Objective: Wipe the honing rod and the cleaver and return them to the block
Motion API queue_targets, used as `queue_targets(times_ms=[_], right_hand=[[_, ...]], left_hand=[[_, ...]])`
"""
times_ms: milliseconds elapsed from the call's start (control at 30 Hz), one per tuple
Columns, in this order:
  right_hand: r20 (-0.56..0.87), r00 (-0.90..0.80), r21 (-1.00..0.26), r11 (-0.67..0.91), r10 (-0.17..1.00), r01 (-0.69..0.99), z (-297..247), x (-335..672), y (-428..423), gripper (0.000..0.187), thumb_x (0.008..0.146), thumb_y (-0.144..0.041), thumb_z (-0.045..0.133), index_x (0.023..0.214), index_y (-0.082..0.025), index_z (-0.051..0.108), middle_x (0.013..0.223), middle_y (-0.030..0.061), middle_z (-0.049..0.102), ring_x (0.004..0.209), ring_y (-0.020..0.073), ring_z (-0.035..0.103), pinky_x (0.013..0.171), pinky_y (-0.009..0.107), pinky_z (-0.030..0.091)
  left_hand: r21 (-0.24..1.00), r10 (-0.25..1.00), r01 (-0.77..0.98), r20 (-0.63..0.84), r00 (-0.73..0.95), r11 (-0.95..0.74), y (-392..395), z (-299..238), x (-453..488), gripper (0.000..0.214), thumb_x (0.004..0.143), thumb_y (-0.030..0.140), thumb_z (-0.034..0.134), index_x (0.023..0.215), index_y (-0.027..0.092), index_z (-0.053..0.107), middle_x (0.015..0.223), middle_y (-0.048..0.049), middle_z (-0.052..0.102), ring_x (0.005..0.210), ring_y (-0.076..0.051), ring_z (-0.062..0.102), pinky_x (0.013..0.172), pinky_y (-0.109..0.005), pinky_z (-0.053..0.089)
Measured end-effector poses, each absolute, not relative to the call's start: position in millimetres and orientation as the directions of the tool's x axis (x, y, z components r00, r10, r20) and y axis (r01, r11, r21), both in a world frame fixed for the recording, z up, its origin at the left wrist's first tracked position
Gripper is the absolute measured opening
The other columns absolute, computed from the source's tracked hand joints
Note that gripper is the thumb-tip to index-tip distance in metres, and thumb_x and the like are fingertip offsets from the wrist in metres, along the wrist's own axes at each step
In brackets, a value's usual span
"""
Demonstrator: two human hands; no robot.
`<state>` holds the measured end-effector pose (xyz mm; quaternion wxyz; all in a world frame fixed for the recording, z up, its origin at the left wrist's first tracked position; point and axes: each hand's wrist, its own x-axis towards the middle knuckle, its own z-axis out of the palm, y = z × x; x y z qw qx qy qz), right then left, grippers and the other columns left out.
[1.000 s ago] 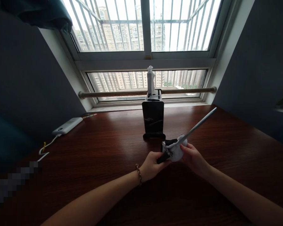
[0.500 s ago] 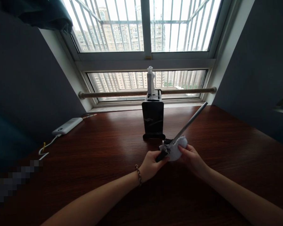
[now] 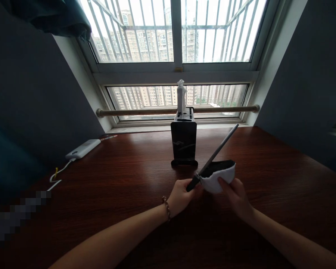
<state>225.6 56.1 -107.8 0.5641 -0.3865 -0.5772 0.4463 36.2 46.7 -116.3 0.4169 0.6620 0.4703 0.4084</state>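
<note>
My left hand (image 3: 183, 197) is wrapped around the black handle of a long, narrow knife (image 3: 218, 149). Its grey blade points up and to the right, away from me. To the right, my right hand (image 3: 238, 196) pinches a white cloth (image 3: 217, 181) with a dark inner side between thumb and fingers. The cloth curves open like a pouch just beside and below the blade's base; whether it touches the blade I cannot tell. Behind them a black knife block (image 3: 184, 142) stands upright on the table, with a white wrapped item (image 3: 181, 98) sticking up from its top.
The brown wooden table (image 3: 128, 168) reaches to the window sill. A white power strip (image 3: 83, 149) with a cable lies at the left edge. A horizontal rail (image 3: 140, 112) crosses in front of the window. Dark fabric (image 3: 53, 18) hangs at the upper left.
My right hand has moved slightly right with the cloth, which is now spread wider and shows more of its dark inside. The blade has tipped a little left and lower.
</note>
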Motion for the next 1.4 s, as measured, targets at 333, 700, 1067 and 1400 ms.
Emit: queue_targets(times_ms=[333,700,1067,1400], right_hand=[[-0.177,-0.023,-0.742,-0.148,0.984,-0.653,-102.5,222.0,75.8,0.009,0.062,-0.023,0.069,0.067,-0.017,0.064,0.066,-0.0001,0.062,0.062,0.014,0.055,0.057,0.024,0.043],[-0.076,-0.435,-0.843,-0.291,0.897,-0.453,-107.9,215.4,66.4,0.025,0.062,-0.017,0.074,0.086,-0.015,0.065,0.077,0.0036,0.067,0.067,0.015,0.06,0.065,0.026,0.047],[-0.114,-0.388,-0.813,-0.311,0.914,-0.493,-110.6,216.5,74.6,0.023,0.064,-0.018,0.074,0.084,-0.014,0.064,0.077,0.0035,0.067,0.068,0.0146,0.06,0.066,0.025,0.046],[-0.034,-0.284,-0.869,-0.168,0.958,-0.465,-100.9,221.6,77.7,0.023,0.059,-0.021,0.077,0.078,-0.016,0.065,0.073,0.0023,0.066,0.065,0.0151,0.059,0.063,0.026,0.045]], left_hand=[[0.937,0.964,0.292,0.126,0.234,-0.194,48.3,-117.4,34.9,0.035,0.077,0.043,0.053,0.068,0.009,0.057,0.059,0.0019,0.043,0.057,-0.008,0.035,0.052,-0.019,0.028],[0.885,0.949,0.4,0.127,0.287,-0.239,40.1,-115.3,39.0,0.023,0.076,0.029,0.05,0.067,0.01,0.057,0.063,-0.001,0.054,0.06,-0.01,0.043,0.052,-0.019,0.031],[0.873,0.954,0.435,0.098,0.285,-0.22,43.7,-116.7,39.1,0.023,0.076,0.029,0.049,0.065,0.01,0.056,0.059,0.0007,0.051,0.055,-0.009,0.041,0.049,-0.019,0.029],[0.841,0.944,0.48,0.104,0.314,-0.252,43.0,-117.1,38.5,0.029,0.077,0.036,0.049,0.062,0.012,0.054,0.058,0.0014,0.048,0.055,-0.009,0.038,0.049,-0.019,0.026]])
